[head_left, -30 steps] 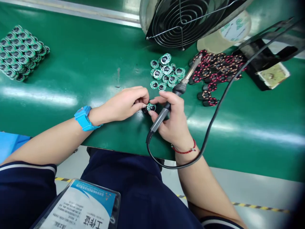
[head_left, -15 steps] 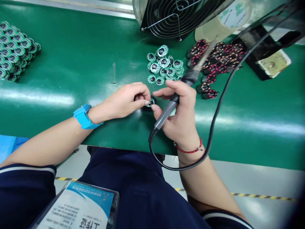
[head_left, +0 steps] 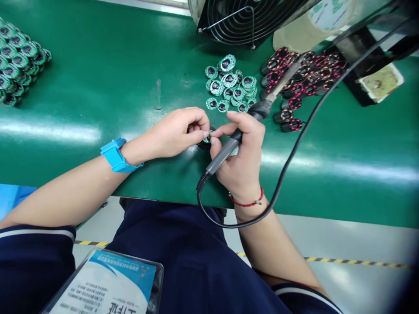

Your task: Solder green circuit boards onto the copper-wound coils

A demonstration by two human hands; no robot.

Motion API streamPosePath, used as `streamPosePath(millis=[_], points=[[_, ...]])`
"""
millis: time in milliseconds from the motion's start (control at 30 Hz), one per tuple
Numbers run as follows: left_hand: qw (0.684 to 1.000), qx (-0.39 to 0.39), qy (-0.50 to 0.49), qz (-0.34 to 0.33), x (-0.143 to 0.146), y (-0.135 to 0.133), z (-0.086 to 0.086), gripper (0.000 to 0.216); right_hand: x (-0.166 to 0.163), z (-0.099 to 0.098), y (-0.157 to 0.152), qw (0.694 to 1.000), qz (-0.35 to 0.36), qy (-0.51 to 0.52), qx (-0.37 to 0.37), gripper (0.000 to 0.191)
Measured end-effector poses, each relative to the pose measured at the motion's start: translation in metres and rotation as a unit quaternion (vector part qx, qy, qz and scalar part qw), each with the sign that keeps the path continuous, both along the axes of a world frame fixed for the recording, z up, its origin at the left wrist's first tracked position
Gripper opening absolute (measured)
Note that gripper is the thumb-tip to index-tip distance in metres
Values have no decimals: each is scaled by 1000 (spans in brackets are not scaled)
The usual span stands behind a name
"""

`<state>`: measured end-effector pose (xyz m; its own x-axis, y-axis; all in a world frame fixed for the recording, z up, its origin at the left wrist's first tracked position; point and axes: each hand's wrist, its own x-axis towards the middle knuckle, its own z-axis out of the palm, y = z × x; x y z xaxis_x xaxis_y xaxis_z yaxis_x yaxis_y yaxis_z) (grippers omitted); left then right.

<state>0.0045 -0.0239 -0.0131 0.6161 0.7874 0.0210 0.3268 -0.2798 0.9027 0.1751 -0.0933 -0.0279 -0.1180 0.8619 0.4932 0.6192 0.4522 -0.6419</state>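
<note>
My left hand [head_left: 175,133], with a blue wrist strap [head_left: 114,155] on its wrist, pinches a small round green circuit board [head_left: 207,138] on top of a black part, just above the green mat [head_left: 98,96]. My right hand [head_left: 240,152] grips a soldering iron [head_left: 252,120] across its palm, the tip pointing up and to the right, away from the board. The thumb and forefinger of that hand also touch the small board. The iron's black cord [head_left: 294,148] loops under the wrist and runs off to the upper right.
A pile of several round green boards [head_left: 229,85] lies just beyond my hands. Black and red wound coils [head_left: 301,78] lie to its right. A wire-guarded fan [head_left: 242,19] and a tape roll [head_left: 314,24] stand at the back. Stacked finished boards [head_left: 18,61] sit far left. A badge [head_left: 108,283] lies on my lap.
My right hand has closed in on the small board, its thumb and forefinger now touching it. The soldering iron moved with it. The left hand has kept its pinch.
</note>
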Motion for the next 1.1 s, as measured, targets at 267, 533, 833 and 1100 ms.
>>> streamPosePath(millis=[267,533,833,1100], points=[[1000,-9,-7,20,2,-2,1,11,-2,-5,1,1000,4,-10,18,55],[999,-26,19,20,0,0,4,11,1,-7,-1,1000,9,18,24,49],[998,-4,54,18,-3,0,5,11,0,5,-17,980,-85,159,86,35],[994,10,105,25,-1,0,6,8,0,2,-21,960,-146,192,144,25]])
